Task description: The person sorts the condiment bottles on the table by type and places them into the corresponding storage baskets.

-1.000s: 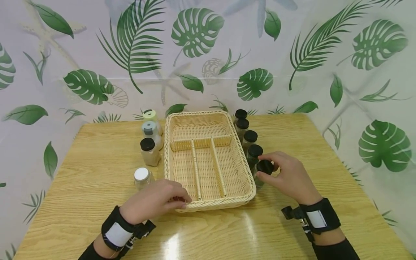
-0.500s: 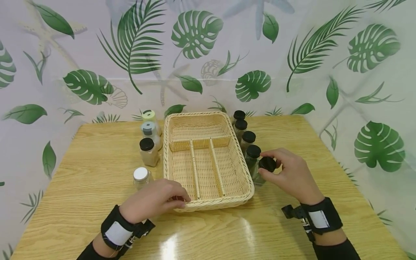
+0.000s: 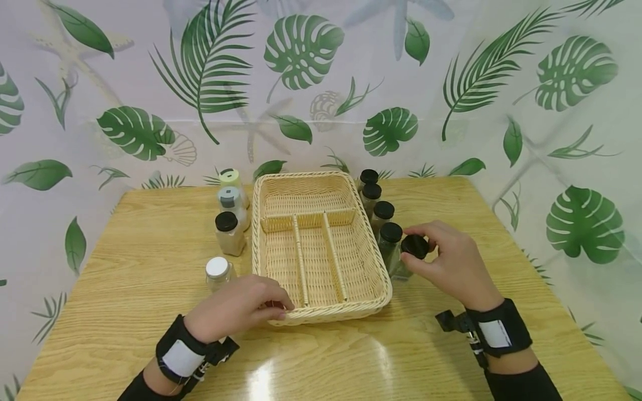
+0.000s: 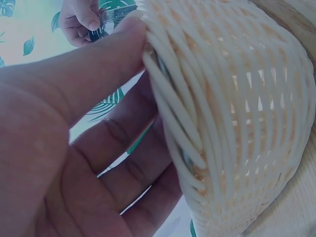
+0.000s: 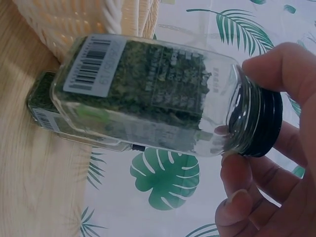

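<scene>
My left hand grips the near left corner of a pale wicker basket; in the left wrist view the thumb lies on one side of the woven rim, the fingers on the other. At the basket's right side my right hand pinches a clear glass spice jar by its neck and black screw cap. Dried green herbs fill much of this jar, and a barcode label is near its base. Whether its base touches the table I cannot tell. Another herb jar stands just behind it.
Dividers split the basket into several compartments. More black-capped jars line its right side. On the left stand a white-lidded jar, a black-capped jar and two lighter-lidded shakers. A leaf-print cloth hangs behind the table.
My right hand and the pinched jar's cap have shifted slightly right and away from me, apart from the neighbouring jar's cap. The left hand keeps its hold on the basket rim.
</scene>
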Motion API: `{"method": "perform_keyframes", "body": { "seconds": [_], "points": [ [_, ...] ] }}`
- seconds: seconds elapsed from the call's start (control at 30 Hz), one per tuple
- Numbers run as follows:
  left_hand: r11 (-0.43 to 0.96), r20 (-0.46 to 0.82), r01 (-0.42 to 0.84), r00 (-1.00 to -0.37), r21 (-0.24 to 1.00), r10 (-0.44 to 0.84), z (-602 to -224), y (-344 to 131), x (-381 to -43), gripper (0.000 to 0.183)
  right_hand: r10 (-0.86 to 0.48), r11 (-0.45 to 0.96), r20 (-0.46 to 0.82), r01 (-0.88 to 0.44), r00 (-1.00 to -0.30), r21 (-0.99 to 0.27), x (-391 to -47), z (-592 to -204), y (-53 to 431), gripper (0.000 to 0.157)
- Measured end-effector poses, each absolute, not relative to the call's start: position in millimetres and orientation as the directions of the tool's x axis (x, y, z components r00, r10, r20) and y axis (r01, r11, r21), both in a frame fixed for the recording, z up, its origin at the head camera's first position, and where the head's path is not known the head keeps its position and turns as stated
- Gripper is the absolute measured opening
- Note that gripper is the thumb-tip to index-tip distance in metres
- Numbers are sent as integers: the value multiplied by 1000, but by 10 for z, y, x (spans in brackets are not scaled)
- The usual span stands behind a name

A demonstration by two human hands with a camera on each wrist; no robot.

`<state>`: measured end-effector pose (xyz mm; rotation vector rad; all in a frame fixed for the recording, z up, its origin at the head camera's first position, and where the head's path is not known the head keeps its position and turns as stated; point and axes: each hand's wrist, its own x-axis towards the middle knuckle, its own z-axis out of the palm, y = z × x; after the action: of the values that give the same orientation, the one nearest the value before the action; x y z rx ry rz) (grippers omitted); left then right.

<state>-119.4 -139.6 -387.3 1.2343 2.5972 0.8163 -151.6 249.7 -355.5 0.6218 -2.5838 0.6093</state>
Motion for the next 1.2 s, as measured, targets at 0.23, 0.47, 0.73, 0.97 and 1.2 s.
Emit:
{"method": "perform_keyframes", "body": {
  "seconds": [0.23, 0.47, 0.73, 0.97, 1.2],
  "points": [
    [514, 96, 671, -652, 534, 752, -3885, -1395, -1202, 5, -314, 810, 487, -497, -815, -312, -1525, -3520, 2474, 36],
    [513, 101, 675, -651, 530, 753, -3887, -1397, -1201, 4, -318, 805, 506, -510, -802, -303, -1520, -3506, 2451, 35],
    [514, 101, 676, -651, 528, 753, -3895, -1394, -1204, 4, -322, 800, 513, -518, -795, -301, -1507, -3487, 2424, 36],
    [521, 96, 673, -655, 525, 750, -3895, -1402, -1199, 6, -323, 791, 531, -532, -783, -303, -1511, -3474, 2422, 36],
    [518, 86, 665, -655, 538, 751, -3887, -1404, -1199, 6, -327, 786, 541, -541, -774, -299, -1513, -3437, 2397, 35]
  ]
}}
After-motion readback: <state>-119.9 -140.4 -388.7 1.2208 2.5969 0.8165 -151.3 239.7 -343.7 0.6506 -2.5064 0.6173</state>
